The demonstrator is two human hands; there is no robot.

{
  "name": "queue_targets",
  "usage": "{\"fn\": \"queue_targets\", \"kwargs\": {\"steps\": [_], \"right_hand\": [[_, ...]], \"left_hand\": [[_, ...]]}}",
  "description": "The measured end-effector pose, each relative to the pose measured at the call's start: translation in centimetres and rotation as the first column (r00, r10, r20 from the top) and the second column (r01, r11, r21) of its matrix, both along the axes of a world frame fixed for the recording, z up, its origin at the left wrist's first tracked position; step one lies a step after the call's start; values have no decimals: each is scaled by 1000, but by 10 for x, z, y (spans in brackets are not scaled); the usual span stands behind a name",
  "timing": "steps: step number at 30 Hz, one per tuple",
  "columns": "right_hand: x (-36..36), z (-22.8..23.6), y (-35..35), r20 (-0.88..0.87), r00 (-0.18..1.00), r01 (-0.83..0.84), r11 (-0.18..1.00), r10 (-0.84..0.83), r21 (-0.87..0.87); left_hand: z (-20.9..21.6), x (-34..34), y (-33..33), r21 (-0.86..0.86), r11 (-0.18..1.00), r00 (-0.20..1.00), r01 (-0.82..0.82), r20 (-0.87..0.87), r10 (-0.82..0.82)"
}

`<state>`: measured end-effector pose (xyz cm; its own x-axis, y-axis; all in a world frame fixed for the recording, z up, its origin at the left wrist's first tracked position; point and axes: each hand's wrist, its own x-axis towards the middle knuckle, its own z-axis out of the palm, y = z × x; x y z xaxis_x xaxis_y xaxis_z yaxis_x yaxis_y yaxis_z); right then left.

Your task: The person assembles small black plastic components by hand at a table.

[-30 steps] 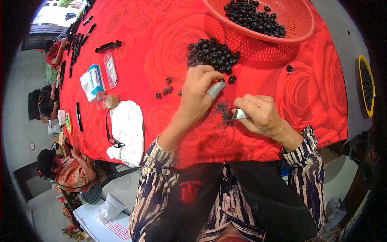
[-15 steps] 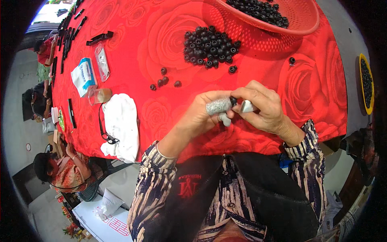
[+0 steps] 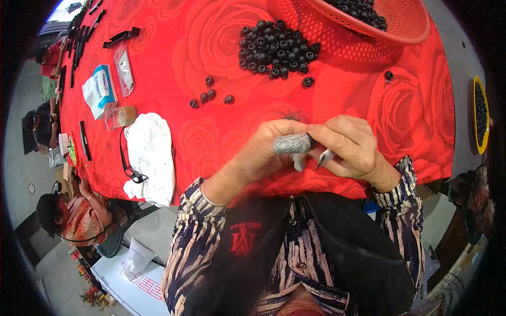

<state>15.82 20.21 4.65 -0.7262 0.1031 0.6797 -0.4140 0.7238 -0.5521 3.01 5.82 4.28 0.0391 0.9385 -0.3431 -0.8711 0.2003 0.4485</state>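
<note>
My left hand (image 3: 261, 147), one finger wrapped in grey speckled material, is closed around a small black part (image 3: 311, 141), mostly hidden by my fingers. My right hand (image 3: 352, 147) meets it from the right, fingers closed around a small pale piece with a dark pointed tip (image 3: 324, 157), perhaps a blade. A whitish wrapped fingertip (image 3: 299, 162) shows under the left hand. Dark specks (image 3: 295, 115) lie on the red cloth just beyond my hands. Farther off is a pile of round black parts (image 3: 278, 50), with several loose ones (image 3: 211, 95) to its left.
A red perforated basket (image 3: 406, 29) holds more black parts at the far right. On the left are a white cloth (image 3: 153, 158), glasses (image 3: 136, 175), a plastic cup (image 3: 117, 118) and a blue-white packet (image 3: 100, 92). A yellow-rimmed tray (image 3: 486, 121) stands right. Other people (image 3: 79, 216) sit along the left.
My hands have shifted slightly right and come closer together, covering more of the black part. The pale piece now shows its dark tip pointing downward. Dark specks show beyond my hands.
</note>
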Motion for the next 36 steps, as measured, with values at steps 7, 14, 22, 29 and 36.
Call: {"fn": "queue_targets", "kwargs": {"steps": [7,14,22,29,36], "right_hand": [[-1,6,-2,83,997,10,998,-5,-57],[-3,9,-4,40,999,-9,998,11,-56],[-1,4,-1,98,992,-81,996,85,-42],[-3,5,-2,109,984,-118,971,143,-208],[3,9,6,240,967,-47,985,86,-163]], "left_hand": [[10,0,1,50,994,899,-96,-423,108],[9,-2,-2,-49,998,980,-26,-200,16],[3,-16,-3,-51,991,951,122,-281,-131],[7,-14,-4,-57,989,955,137,-257,-147],[22,-2,-3,-55,991,892,-123,-444,86]]}}
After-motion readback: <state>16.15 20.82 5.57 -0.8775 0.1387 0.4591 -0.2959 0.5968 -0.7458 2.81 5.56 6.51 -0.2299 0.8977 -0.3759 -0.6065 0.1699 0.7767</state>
